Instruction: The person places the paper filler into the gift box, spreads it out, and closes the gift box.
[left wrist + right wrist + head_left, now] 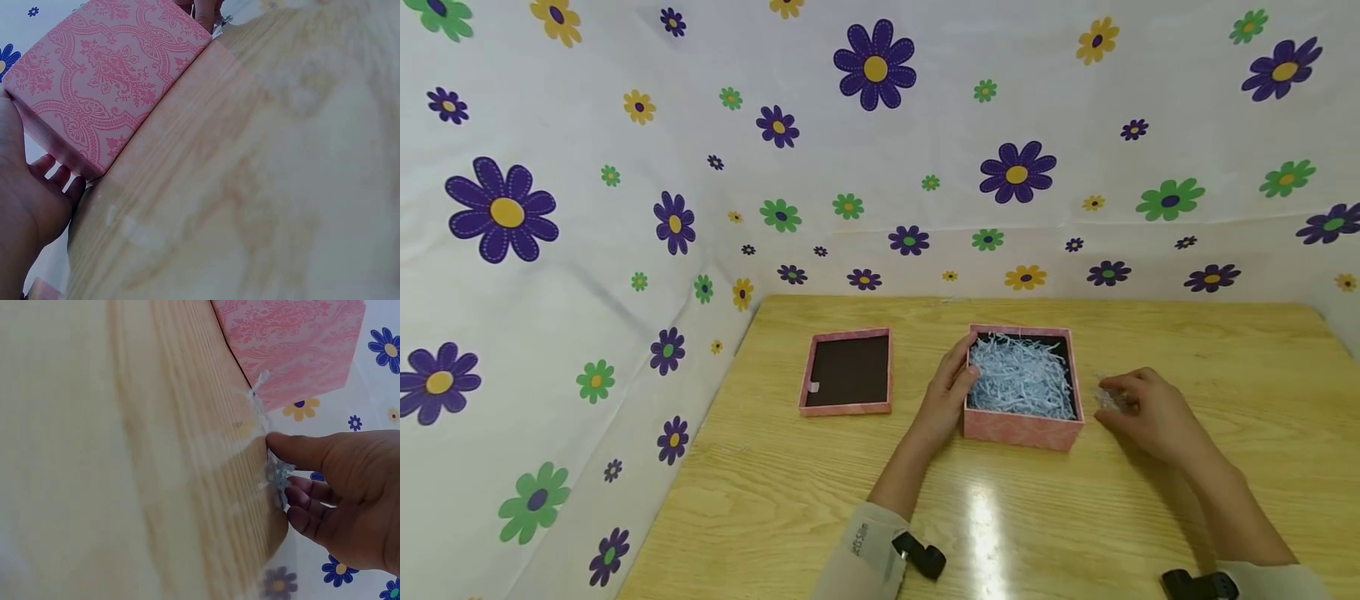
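A pink patterned box [1022,429] stands on the table, filled with pale blue shredded paper [1021,377]. My left hand [946,396] rests against the box's left wall, its thumb near the rim. From the left wrist view, the fingers of that hand [37,194] touch the lower part of the box side. Right of the box, my right hand [1157,414] pinches a small tuft of pale shreds [1111,398] at the table surface. The right wrist view shows the tuft [278,475] between thumb and fingers, with loose strands trailing toward the box.
Left of the box lies the box lid [891,375], inner side up, dark inside with a small whitish piece [813,387] in it. The wooden table [760,492] meets a flower-printed cloth [820,167] at the back and left. Thin whitish scraps lie near the back edge.
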### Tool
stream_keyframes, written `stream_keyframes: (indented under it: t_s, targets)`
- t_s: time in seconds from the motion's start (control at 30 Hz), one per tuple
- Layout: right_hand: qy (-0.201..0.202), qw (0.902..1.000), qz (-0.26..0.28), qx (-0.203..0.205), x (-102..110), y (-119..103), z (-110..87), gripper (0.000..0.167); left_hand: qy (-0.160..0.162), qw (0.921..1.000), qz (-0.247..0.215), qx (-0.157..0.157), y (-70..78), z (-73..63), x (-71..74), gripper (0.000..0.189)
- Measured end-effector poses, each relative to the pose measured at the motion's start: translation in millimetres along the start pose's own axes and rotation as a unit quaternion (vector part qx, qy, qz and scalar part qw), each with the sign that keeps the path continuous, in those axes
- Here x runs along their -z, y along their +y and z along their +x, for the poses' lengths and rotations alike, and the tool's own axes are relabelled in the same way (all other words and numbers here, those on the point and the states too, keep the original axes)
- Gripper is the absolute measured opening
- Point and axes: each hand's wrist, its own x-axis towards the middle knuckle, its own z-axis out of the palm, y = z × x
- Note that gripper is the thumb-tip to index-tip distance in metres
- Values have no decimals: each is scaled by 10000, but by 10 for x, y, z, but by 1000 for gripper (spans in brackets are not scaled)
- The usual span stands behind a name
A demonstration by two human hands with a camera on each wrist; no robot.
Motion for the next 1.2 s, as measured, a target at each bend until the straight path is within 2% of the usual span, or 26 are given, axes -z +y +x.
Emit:
stream_keyframes:
  t_s: [0.1,0.2,0.37,0.47,0.6,0.73,0.8,0.97,1.2]
  targets:
    - [168,9998,-23,76,-8,-14,-6,29,-32,10000,1,-8,11,0,5,55]
    - [231,9997,-108,10,-15,-18,-15,16,-77,10000,-22,1,16,-2,4,55]
    - [312,9994,-78,-91,5,-17,-33,8,-78,9999,-78,13,-2,2,-6,54]
    - [353,9991,186,-173,73,-61,-56,7,-58,9999,-129,9,-23,2,-8,54]
    - [661,9966,470,-133,237,-251,-56,10,-31,9999,-128,22,-34,4,-7,54]
    - [1210,9909,573,166,404,-564,27,9,-35,9999,-132,-22,-21,5,-5,54]
    - [1297,9887,688,301,454,-743,93,10,-21,9999,-127,-51,-15,4,-2,53]
    - [1049,9886,884,613,423,-1125,255,12,14,9999,27,-99,-10,6,-10,51]
    - [450,9885,1089,946,121,-1412,444,16,14,9997,209,-127,-23,24,3,49]
